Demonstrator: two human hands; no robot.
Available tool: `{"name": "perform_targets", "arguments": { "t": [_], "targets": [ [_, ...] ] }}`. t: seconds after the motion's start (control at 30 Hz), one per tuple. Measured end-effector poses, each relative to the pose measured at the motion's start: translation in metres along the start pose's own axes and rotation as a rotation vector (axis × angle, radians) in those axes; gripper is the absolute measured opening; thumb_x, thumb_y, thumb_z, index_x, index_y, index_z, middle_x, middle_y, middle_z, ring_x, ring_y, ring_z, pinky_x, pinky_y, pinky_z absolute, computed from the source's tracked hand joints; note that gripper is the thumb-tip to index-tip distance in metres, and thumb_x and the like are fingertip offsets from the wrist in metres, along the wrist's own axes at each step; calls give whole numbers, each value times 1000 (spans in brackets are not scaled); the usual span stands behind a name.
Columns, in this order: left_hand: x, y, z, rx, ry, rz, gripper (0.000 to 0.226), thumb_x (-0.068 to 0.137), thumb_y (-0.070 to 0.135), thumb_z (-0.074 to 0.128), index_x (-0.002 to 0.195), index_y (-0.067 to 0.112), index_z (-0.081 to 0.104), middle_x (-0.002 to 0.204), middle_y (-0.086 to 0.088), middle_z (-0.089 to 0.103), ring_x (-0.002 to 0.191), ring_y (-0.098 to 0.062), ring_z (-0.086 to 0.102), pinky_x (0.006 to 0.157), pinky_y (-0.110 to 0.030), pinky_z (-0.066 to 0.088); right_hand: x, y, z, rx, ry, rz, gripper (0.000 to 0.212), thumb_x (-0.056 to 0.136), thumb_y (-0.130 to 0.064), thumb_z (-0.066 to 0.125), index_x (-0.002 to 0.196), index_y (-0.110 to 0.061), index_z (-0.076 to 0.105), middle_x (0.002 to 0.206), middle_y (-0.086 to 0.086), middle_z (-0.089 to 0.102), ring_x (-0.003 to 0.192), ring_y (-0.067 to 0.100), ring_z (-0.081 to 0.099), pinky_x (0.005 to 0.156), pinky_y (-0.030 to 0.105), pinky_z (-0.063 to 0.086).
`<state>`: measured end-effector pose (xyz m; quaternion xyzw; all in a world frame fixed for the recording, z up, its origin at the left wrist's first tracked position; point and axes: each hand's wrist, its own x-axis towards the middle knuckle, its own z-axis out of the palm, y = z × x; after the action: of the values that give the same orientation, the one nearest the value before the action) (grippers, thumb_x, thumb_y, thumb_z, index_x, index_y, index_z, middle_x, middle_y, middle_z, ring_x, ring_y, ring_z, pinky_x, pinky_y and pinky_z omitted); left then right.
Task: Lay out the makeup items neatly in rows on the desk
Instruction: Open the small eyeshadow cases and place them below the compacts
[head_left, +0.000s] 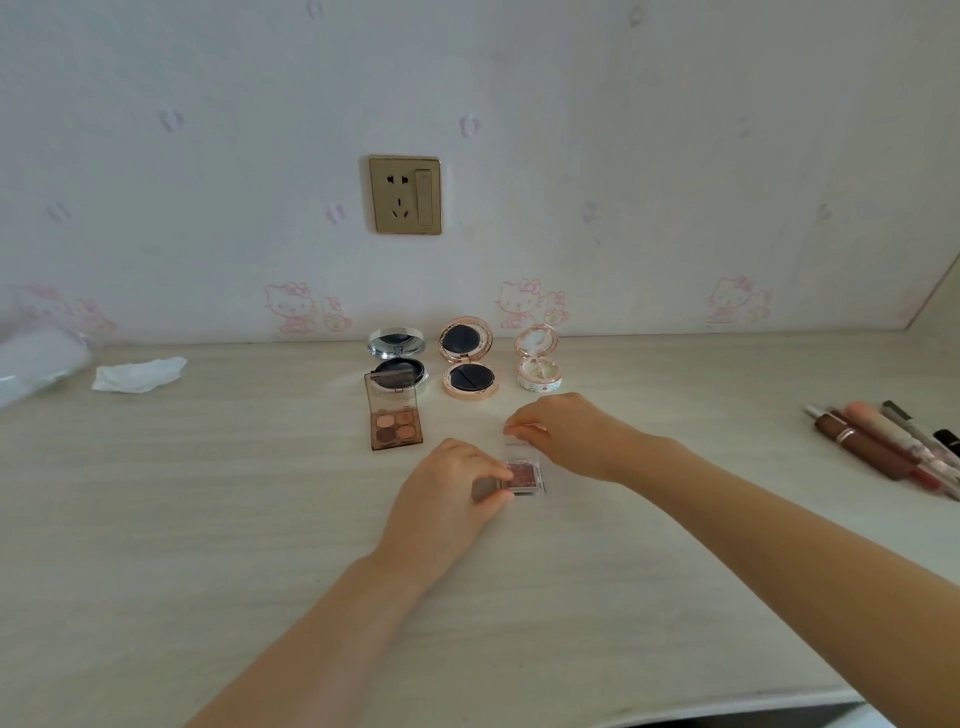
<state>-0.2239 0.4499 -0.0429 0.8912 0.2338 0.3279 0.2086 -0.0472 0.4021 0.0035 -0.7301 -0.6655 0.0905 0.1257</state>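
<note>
Both hands (452, 483) (563, 431) pinch a small clear-lidded pink eyeshadow case (524, 475).

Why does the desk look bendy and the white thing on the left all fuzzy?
In the head view, the wide lens curves the desk edges; the white bag at the left edge smears out of focus, and the wall socket stays sharp. Light is soft, with faint shadows under the left hand and right hand.

Wide bare desk (208, 519) left and front. Ahead, three open compacts (470, 371) and a brown palette (395, 418) block the wall side; pens (883, 447), perhaps lipsticks, crowd the right edge.
</note>
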Motion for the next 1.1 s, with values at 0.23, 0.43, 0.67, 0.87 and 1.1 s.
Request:
{"name": "perform_targets", "arguments": {
  "t": [0.23,0.43,0.67,0.87,1.1],
  "targets": [
    [0,-1,-1,-13,3,-10,14,76,18,78,89,14,77,95,6,73,97,-13,59,87,-26,45,-6,2,7,62,101,-27,25,98,-29,49,109,-19,70,99,-3,71,80,9,53,74,20,38],
    [0,0,0,-24,2,-16,13,76,17,78,89,14,77,95,6,73,97,-13,59,87,-27,45,-9,2,8,77,113,-31,25,98,-30,49,108,-21,69,94,-4,70,75,6,47,69,18,34],
    [-1,1,-1,-40,-13,-35,13,76,16,77,90,16,77,95,7,72,96,-11,59,87,-25,44,-8,2,7,111,90,6,24,98,-30,48,106,-21,69,85,-2,71,74,9,53,64,14,33],
    [-2,2,-1,-35,-21,-44,13,78,19,75,91,17,77,97,8,71,96,-9,58,87,-26,44,-8,0,2,77,51,10,25,98,-28,46,110,-22,68,96,-1,72,88,15,60,70,15,35],
    [-1,1,-2,-41,-21,-41,14,80,19,74,94,18,76,99,11,70,98,-8,56,88,-23,43,-24,-1,6,137,165,120,42,96,-30,50,136,-19,46,119,0,60,106,15,57,91,25,43]
  ]
}}
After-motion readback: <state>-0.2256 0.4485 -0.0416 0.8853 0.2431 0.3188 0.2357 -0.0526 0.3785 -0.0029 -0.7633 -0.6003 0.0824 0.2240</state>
